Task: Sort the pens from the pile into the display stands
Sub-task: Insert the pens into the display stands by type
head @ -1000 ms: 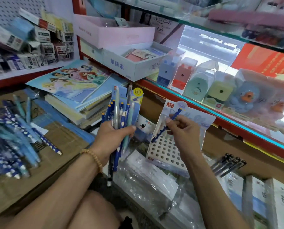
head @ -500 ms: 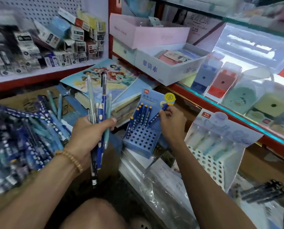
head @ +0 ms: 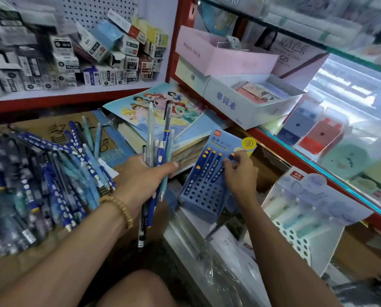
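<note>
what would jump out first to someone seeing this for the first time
The big pile of blue pens sprawled at the left, then the left hand gripping a fan of pens mid-frame. Beside it, the right hand pinches a pen into the blue display stand.

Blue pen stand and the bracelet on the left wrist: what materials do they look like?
Blue pen stand: looks like printed card, matte, with punched holes, folded edges and a flat printed header. Bracelet: small tan round beads with a dull sheen, probably wood, though resin is possible.
</note>
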The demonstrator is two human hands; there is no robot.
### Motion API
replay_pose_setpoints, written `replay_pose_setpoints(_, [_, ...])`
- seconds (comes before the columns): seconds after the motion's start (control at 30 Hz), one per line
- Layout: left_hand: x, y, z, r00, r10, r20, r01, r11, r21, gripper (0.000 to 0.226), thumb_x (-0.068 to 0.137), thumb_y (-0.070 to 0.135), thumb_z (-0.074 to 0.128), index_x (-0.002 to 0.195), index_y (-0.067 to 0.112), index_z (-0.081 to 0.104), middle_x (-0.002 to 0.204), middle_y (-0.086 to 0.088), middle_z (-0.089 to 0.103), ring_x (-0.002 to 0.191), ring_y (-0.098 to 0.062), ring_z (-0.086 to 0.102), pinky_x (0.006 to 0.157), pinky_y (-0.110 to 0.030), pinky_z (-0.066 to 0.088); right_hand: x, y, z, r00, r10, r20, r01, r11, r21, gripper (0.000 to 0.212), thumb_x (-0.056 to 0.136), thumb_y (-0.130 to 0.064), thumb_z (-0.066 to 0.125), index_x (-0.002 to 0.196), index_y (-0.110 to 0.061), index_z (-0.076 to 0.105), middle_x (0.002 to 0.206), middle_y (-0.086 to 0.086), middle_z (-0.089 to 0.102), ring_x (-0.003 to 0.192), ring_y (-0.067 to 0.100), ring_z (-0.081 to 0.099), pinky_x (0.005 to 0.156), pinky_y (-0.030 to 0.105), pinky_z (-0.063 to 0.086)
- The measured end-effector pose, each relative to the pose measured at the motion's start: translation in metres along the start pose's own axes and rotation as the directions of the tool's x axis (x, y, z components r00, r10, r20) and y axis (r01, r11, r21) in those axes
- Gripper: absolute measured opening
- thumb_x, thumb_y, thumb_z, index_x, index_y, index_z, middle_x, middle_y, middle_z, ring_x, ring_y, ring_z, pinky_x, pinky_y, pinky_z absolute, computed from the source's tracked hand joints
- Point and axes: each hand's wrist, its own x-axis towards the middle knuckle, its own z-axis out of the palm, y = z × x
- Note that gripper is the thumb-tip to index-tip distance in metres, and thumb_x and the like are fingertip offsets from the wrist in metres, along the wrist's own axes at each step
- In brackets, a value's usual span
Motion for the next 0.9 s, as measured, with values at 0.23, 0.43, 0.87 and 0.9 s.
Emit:
replay_pose_setpoints(0.23, [-0.001, 0.003, 0.007, 0.998, 0.037, 0.045, -0.035, 0.998, -0.045, 0.019, 0.079, 0.023, 0.078, 0.070, 0.011, 0.068, 0.064, -0.001, 0.069, 0.058, -0.015, 0.062, 0.057, -0.027, 0.049, 0.007, 0.000, 0.014, 0.998, 0.064, -0.020, -0.066, 0.995, -0.072, 0.029, 0.090, -0.025, 0.068, 0.072, -0.002, 0.064, 0.072, 0.009, 0.067, 0.076, 0.025, 0.060, 0.065, 0.030, 0.039])
replay_pose_setpoints(0.43, [-0.004, 0.005, 0.010, 0.995, 0.039, 0.090, -0.034, 0.998, -0.050, 0.019, 0.079, 0.026, 0.079, 0.073, 0.012, 0.067, 0.064, -0.001, 0.069, 0.055, -0.014, 0.062, 0.054, -0.028, 0.048, 0.009, 0.001, 0.014, 1.000, -0.004, 0.024, 0.005, 1.000, -0.008, 0.033, 0.091, -0.021, 0.067, 0.063, -0.006, 0.055, 0.054, -0.005, 0.053, 0.058, 0.014, 0.050, 0.054, 0.026, 0.035])
replay_pose_setpoints(0.87, [-0.015, 0.007, 0.018, 0.978, 0.019, 0.210, -0.004, 0.997, -0.072, 0.016, 0.080, 0.018, 0.078, 0.072, 0.013, 0.065, 0.068, -0.005, 0.069, 0.046, -0.005, 0.058, 0.050, -0.023, 0.046, 0.013, 0.008, -0.004, 0.992, -0.072, 0.104, 0.069, 0.997, 0.037, 0.016, 0.091, -0.019, 0.066, 0.077, -0.013, 0.070, 0.073, -0.002, 0.070, 0.067, 0.004, 0.062, 0.066, 0.021, 0.050])
replay_pose_setpoints(0.9, [-0.016, 0.006, 0.019, 0.973, 0.014, 0.230, 0.005, 0.997, -0.082, 0.015, 0.080, 0.017, 0.078, 0.073, 0.013, 0.065, 0.068, -0.005, 0.070, 0.047, -0.004, 0.059, 0.048, -0.020, 0.045, 0.009, 0.006, -0.008, 0.996, -0.057, 0.066, 0.054, 0.997, 0.054, 0.018, 0.091, -0.017, 0.064, 0.075, -0.013, 0.070, 0.071, 0.001, 0.070, 0.067, 0.008, 0.063, 0.067, 0.024, 0.051])
